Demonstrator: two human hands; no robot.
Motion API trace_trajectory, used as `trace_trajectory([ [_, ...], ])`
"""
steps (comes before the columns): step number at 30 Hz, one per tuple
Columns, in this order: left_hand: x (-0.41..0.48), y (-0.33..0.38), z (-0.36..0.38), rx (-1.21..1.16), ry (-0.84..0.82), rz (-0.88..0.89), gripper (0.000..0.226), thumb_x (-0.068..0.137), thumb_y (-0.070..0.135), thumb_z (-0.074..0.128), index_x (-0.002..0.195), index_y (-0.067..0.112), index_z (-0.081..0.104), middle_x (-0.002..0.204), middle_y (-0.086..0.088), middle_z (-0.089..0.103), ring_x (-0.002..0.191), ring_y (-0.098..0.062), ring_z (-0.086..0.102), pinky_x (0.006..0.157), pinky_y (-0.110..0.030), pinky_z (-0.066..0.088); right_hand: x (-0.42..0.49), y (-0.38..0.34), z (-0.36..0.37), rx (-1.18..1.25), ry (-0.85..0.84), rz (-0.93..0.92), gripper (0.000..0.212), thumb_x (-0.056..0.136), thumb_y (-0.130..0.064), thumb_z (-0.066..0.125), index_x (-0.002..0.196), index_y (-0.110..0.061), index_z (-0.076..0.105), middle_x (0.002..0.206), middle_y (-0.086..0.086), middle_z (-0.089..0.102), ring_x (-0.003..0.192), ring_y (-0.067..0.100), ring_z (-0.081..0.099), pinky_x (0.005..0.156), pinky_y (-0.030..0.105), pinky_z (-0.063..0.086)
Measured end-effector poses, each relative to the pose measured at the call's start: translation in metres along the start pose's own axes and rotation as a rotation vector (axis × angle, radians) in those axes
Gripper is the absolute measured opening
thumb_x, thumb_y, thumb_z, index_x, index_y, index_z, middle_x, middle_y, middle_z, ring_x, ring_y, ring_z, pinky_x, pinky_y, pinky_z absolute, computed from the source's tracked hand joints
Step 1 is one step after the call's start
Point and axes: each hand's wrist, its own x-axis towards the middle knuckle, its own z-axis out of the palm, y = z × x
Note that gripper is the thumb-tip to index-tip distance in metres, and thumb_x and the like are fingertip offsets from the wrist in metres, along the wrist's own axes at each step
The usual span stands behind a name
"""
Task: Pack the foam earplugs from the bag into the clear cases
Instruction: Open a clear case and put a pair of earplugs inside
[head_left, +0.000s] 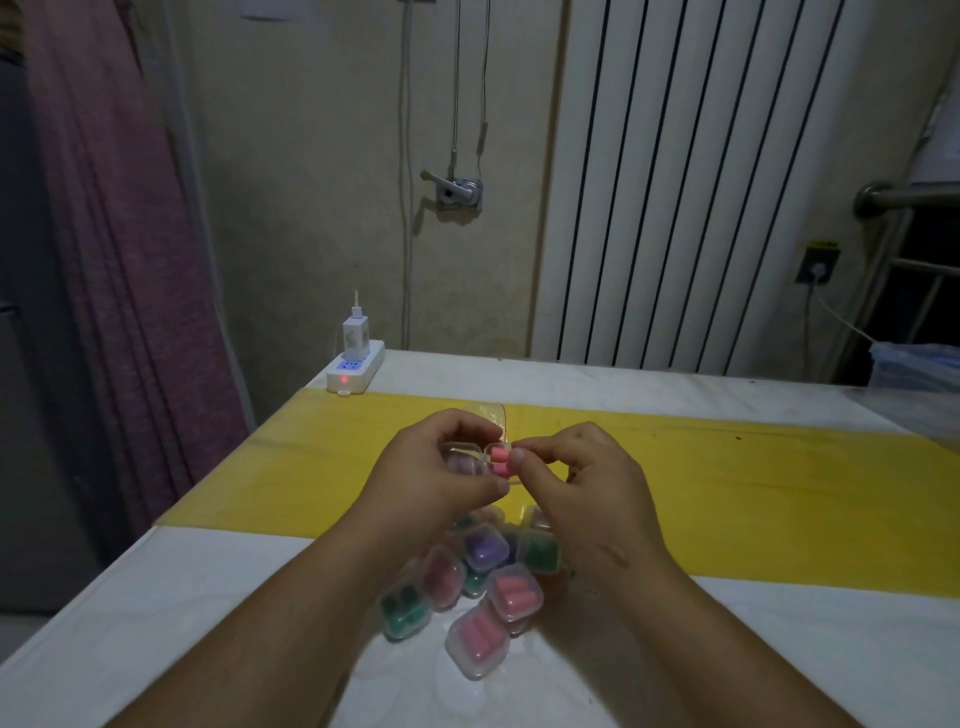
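Right hand (582, 483): thumb and forefinger pinch a pair of pink earplugs (502, 460), held side by side just at the lip of the open clear case (464, 460). Left hand (436, 467): fingers curled round that case, holding it above the table (208, 597); lid looks hinged open, though the fingers hide much of it.

Step in hand, by my reading: seating the pair in the case. Next move calls for pressing the foam fully into the tray so nothing stands proud, then snapping the lid down; foam caught in the rim would probably keep it from latching.

The bag (491, 413), clear with a red seal line, lies on the yellow strip (753, 499) just behind the hands. Contents cannot be told from here.

Nearer the body, between the forearms: a pile of filled cases (493, 587), pink, green and purple, jumbled and touching. It crowds the spot where a finished case would be set down.

Far left corner: power strip (358, 370) with a charger (355, 336) plugged in, well apart from the work.
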Motion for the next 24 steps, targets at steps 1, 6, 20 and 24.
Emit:
trace_trajectory([
  [1, 0.0000, -0.0003, 0.0001, -0.008, -0.001, 0.001, 0.037, 0.071, -0.007, 0.079, 0.099, 0.014, 0.070, 0.094, 0.000, 0.071, 0.074, -0.003, 0.068, 0.065, -0.019, 0.057, -0.0003, -0.0006, 0.0006, 0.001, 0.003, 0.003, 0.014, 0.084, -0.043, 0.067, 0.091, -0.035, 0.077, 0.083, -0.013, 0.055, 0.081, -0.007, 0.050, 0.062, 0.008, 0.034],
  [6, 0.0023, -0.0026, -0.0002, -0.006, 0.004, -0.006, 0.037, 0.070, -0.007, 0.079, 0.098, 0.014, 0.070, 0.094, -0.001, 0.072, 0.078, -0.008, 0.070, 0.070, -0.025, 0.059, -0.0008, -0.0012, 0.0058, 0.046, 0.015, 0.045, 0.010, 0.081, -0.042, 0.072, 0.086, -0.034, 0.076, 0.086, -0.015, 0.060, 0.083, -0.006, 0.052, 0.068, 0.012, 0.035],
  [20, 0.0022, -0.0035, 0.0002, 0.086, -0.001, 0.007, 0.045, 0.065, -0.002, 0.083, 0.095, 0.026, 0.063, 0.091, 0.007, 0.067, 0.085, -0.014, 0.067, 0.076, -0.034, 0.060, 0.0019, -0.0097, 0.0004, 0.487, -0.138, 0.375, 0.029, 0.082, -0.016, 0.074, 0.105, -0.025, 0.059, 0.073, -0.005, 0.073, 0.064, 0.004, 0.064, 0.065, 0.033, 0.051],
  [24, 0.0016, -0.0002, -0.0027, -0.129, -0.039, -0.037, 0.027, 0.078, -0.006, 0.071, 0.099, 0.008, 0.066, 0.095, -0.007, 0.071, 0.085, -0.021, 0.069, 0.076, -0.037, 0.060, 0.0031, -0.0106, -0.0022, 0.591, -0.097, 0.425, 0.015, 0.080, -0.014, 0.076, 0.091, -0.016, 0.066, 0.068, 0.002, 0.069, 0.056, 0.015, 0.059, 0.054, 0.030, 0.048],
])
